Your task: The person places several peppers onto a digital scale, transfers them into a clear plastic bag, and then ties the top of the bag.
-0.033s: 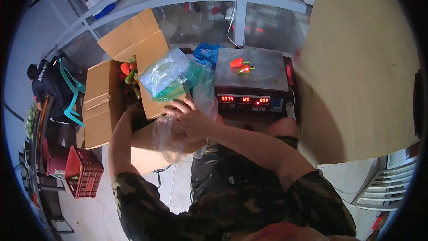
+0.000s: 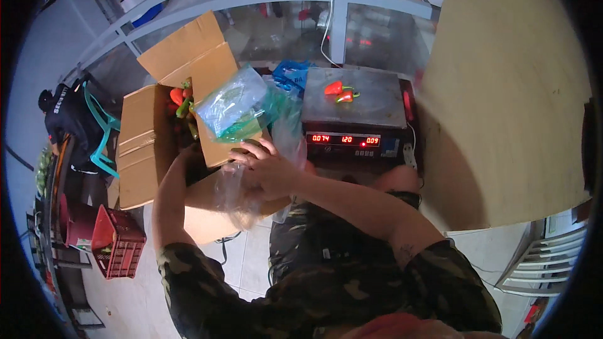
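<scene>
My left hand (image 2: 190, 156) reaches down into an open cardboard box (image 2: 144, 144). Its fingers are lost in the dark of the box, among red and green peppers (image 2: 184, 102). My right hand (image 2: 273, 172) is at the box's near right side, its fingers slightly spread, with a clear plastic bag (image 2: 237, 204) hanging from it. Clear and green plastic bags (image 2: 232, 107) lie on the right flap, just beyond these fingers. On the metal plate of a digital scale (image 2: 389, 113) to the right rest two red peppers (image 2: 339, 92) with green stems.
A blue plastic bag (image 2: 292, 75) lies left of the scale. A tall tan board (image 2: 509, 100) stands at right. Leftward are a red crate (image 2: 119, 245), a teal chair (image 2: 100, 129) and a dark jacket (image 2: 69, 119). Grey rails (image 2: 339, 25) cross behind.
</scene>
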Motion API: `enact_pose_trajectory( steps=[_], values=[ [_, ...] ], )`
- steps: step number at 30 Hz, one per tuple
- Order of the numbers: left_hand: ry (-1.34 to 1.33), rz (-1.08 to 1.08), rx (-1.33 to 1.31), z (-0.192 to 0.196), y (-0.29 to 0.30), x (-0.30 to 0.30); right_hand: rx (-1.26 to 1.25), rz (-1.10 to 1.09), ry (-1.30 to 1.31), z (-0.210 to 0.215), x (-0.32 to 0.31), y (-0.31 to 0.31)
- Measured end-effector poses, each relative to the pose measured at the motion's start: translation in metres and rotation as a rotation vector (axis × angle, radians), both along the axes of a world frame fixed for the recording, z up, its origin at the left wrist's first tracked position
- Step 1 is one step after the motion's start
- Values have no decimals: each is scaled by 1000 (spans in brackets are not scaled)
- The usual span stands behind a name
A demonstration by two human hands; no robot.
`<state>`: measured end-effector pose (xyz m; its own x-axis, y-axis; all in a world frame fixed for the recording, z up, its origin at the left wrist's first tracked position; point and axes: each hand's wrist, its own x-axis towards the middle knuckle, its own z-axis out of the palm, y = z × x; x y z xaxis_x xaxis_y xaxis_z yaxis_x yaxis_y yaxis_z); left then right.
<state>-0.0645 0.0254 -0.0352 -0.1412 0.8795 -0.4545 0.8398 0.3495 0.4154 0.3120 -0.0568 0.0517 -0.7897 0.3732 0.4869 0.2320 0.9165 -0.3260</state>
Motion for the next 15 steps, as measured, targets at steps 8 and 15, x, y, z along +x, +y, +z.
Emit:
enact_pose_trajectory(
  steps=[8, 15],
  values=[
    [-15, -11, -12, 2, -1, 1, 50, -56, -22, 5, 0, -5],
    [-4, -23, -20, 10, -1, 5, 26, -34, 28, 2, 1, -4]
  ],
)
